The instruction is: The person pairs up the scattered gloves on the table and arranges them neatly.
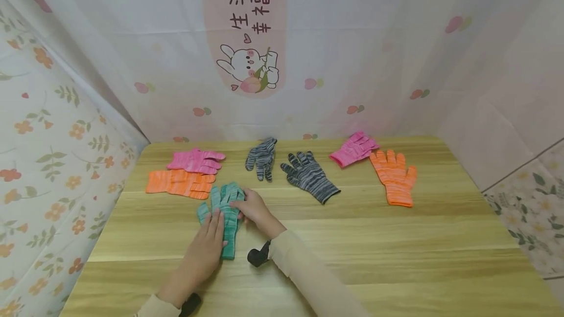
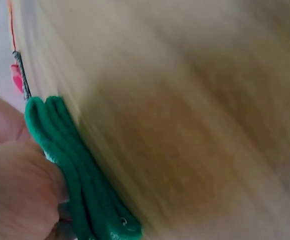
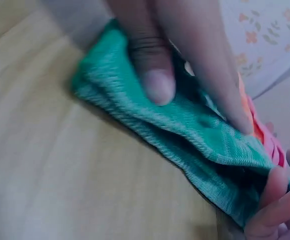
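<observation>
Hands [image 1: 204, 246] [image 1: 256, 209] press and pinch green gloves [image 1: 230, 224] between them

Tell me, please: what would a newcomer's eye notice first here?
Probably the layered green knitted glove fabric, left of centre on the yellowish wood-grained table, with the bare left hand resting on it and the bare right hand pinching its edge. Bright orange knitted gloves and pink knitted gloves lie towards the table's back left and back right. Behind, a white cartoon rabbit is printed sideways on the pale hanging cloth.
</observation>
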`<action>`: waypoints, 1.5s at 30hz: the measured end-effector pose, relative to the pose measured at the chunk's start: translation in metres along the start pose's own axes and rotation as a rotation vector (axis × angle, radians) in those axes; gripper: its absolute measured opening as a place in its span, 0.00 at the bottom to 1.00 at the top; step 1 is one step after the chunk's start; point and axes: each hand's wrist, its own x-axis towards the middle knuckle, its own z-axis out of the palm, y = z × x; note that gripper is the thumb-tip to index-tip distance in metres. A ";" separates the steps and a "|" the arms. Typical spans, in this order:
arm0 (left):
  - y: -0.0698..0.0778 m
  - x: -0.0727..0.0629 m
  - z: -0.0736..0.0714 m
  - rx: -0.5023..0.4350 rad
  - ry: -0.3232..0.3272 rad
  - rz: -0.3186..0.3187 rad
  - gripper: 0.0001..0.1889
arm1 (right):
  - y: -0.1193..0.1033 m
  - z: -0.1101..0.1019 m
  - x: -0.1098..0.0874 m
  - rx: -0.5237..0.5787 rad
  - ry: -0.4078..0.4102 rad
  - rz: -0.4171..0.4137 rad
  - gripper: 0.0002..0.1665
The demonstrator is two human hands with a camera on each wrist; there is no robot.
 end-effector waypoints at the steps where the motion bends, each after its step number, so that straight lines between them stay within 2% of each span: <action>1: 0.002 0.001 -0.001 0.009 -0.003 0.011 0.29 | -0.001 0.000 0.002 0.005 0.001 0.007 0.31; 4: 0.004 0.002 -0.001 0.026 -0.005 0.049 0.24 | -0.002 -0.001 0.009 0.008 -0.018 0.029 0.32; 10: 0.008 0.004 0.001 0.034 0.008 0.086 0.25 | -0.003 -0.004 0.020 -0.030 -0.031 0.041 0.30; 16: 0.012 0.005 0.003 0.117 0.041 0.104 0.26 | -0.009 -0.001 0.029 -0.220 0.018 -0.072 0.26; 19: 0.010 0.006 0.002 0.077 0.012 0.105 0.30 | -0.008 0.001 0.032 -0.325 0.035 -0.130 0.24; 23: 0.002 0.008 0.002 -0.022 -0.065 0.087 0.36 | -0.007 -0.002 0.033 -0.381 0.000 -0.185 0.21; 25: -0.002 0.009 0.000 -0.079 -0.088 0.079 0.34 | -0.006 -0.005 0.033 -0.367 -0.024 -0.196 0.20; 28: -0.006 0.011 -0.006 -0.143 -0.083 0.070 0.31 | -0.006 -0.011 0.033 -0.311 -0.056 -0.167 0.20; 32: -0.008 0.010 -0.012 -0.145 -0.073 0.059 0.32 | -0.005 -0.017 0.033 -0.223 -0.073 -0.106 0.17; 36: -0.010 0.008 -0.016 -0.145 -0.083 0.034 0.32 | -0.006 -0.019 0.034 -0.214 -0.063 -0.095 0.13; 40: -0.013 0.008 -0.022 -0.153 -0.136 0.004 0.31 | -0.006 -0.019 0.034 -0.273 -0.039 -0.129 0.10; 45: -0.016 0.005 -0.035 -0.156 -0.204 -0.044 0.33 | -0.004 -0.018 0.034 -0.432 -0.006 -0.191 0.09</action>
